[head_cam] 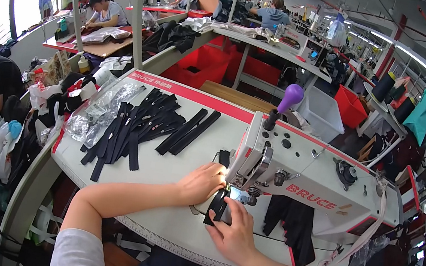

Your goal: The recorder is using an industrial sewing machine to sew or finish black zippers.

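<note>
A black zipper (pixel 218 206) lies lengthwise under the needle area of a white Bruce sewing machine (pixel 312 189). My left hand (pixel 202 183) rests beside the needle, its fingers bent at the zipper's upper part; the fingertips are partly hidden by the machine head. My right hand (pixel 234 231) has its thumb and fingers on the zipper's near end, pressing or holding it. Left of the machine lies a fanned pile of black zippers (pixel 131 129), with two black strips (pixel 189 132) side by side between pile and machine. Black fabric pieces (pixel 292 227) hang under the machine arm.
A clear plastic bag (pixel 95 115) lies left of the zipper pile. A purple knob (pixel 291 97) stands on the machine head. Thread cones (pixel 383 87) are at the right. Beyond the table are a white bin (pixel 321 114) and red bins. Several people work at other tables.
</note>
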A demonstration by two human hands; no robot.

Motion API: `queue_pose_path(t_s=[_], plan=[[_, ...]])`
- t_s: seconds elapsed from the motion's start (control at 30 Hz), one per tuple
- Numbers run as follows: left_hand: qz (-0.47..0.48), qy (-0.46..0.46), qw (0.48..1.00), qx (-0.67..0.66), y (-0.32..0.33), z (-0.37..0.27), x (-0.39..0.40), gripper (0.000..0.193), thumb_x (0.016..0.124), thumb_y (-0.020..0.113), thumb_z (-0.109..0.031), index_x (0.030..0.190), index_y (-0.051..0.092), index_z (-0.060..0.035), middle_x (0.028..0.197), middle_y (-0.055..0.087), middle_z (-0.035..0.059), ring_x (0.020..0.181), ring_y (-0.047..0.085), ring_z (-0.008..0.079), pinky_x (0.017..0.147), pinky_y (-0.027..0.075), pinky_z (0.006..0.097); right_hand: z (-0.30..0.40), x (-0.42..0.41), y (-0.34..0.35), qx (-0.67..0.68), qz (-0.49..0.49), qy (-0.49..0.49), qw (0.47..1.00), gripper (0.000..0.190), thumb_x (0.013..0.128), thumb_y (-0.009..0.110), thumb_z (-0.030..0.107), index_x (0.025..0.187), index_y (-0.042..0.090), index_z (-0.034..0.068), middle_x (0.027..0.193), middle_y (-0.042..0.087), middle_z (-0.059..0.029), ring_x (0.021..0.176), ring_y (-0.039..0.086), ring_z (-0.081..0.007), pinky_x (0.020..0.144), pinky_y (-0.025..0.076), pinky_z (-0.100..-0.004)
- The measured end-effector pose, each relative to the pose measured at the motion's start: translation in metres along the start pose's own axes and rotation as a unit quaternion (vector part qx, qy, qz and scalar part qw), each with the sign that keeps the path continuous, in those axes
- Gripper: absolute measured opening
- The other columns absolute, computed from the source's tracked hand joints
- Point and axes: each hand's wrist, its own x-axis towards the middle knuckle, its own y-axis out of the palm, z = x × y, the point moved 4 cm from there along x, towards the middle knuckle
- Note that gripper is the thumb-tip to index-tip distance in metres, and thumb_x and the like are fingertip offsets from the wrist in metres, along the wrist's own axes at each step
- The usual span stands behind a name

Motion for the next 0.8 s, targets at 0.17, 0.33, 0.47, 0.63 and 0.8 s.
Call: queue_pose_path(t_s=[0.17,0.33,0.47,0.63,0.8], plan=[[0.062,-0.011,0.998,0.029,0.013,0.014,0.003,0.021,0.102,0.063,-0.019,0.111,0.070,-0.0013,0.121,0.063,0.0161,0.117,0.059,0.0366,0.103,0.050,0.0456,-0.001,0.000,0.002,0.025,0.012,-0.011,1.000,0.035,0.091,0.079,0.026,0.120,0.078,0.008,0.153,0.049,-0.0198,0.135,0.053,-0.0334,0.103,0.041,-0.0467],[0.078,0.004,0.993,0.087,0.024,0.021,0.017,0.022,0.095,0.065,-0.015,0.114,0.072,-0.0066,0.120,0.064,0.0152,0.117,0.058,0.0375,0.104,0.049,0.0464,-0.003,-0.001,0.006,0.036,0.009,-0.018,0.999,0.035,0.090,0.078,0.024,0.120,0.078,0.005,0.154,0.049,-0.0200,0.123,0.061,-0.0302,0.103,0.042,-0.0452],[0.028,-0.012,0.996,0.085,0.028,0.037,0.024,0.028,0.089,0.067,-0.013,0.116,0.074,-0.0078,0.123,0.066,0.0155,0.119,0.058,0.0364,0.107,0.047,0.0466,-0.001,0.000,0.005,0.043,-0.001,-0.026,0.999,0.036,0.089,0.079,0.022,0.119,0.078,0.003,0.152,0.051,-0.0208,0.112,0.064,-0.0296,0.103,0.043,-0.0436],[0.050,-0.058,0.995,0.066,0.019,0.029,0.029,0.030,0.090,0.066,-0.014,0.117,0.067,-0.0019,0.124,0.066,0.0148,0.122,0.058,0.0341,0.109,0.044,0.0449,0.000,-0.001,0.003,0.038,-0.010,-0.026,0.999,0.036,0.089,0.079,0.022,0.119,0.077,0.002,0.151,0.053,-0.0207,0.111,0.064,-0.0284,0.103,0.043,-0.0424],[0.068,-0.107,0.991,0.042,0.016,0.038,0.032,0.028,0.092,0.067,-0.016,0.118,0.068,-0.0043,0.125,0.067,0.0136,0.119,0.058,0.0358,0.108,0.044,0.0462,-0.001,0.000,0.004,0.033,-0.013,-0.030,0.999,0.035,0.089,0.079,0.021,0.118,0.077,0.002,0.150,0.053,-0.0208,0.111,0.065,-0.0274,0.102,0.044,-0.0421]])
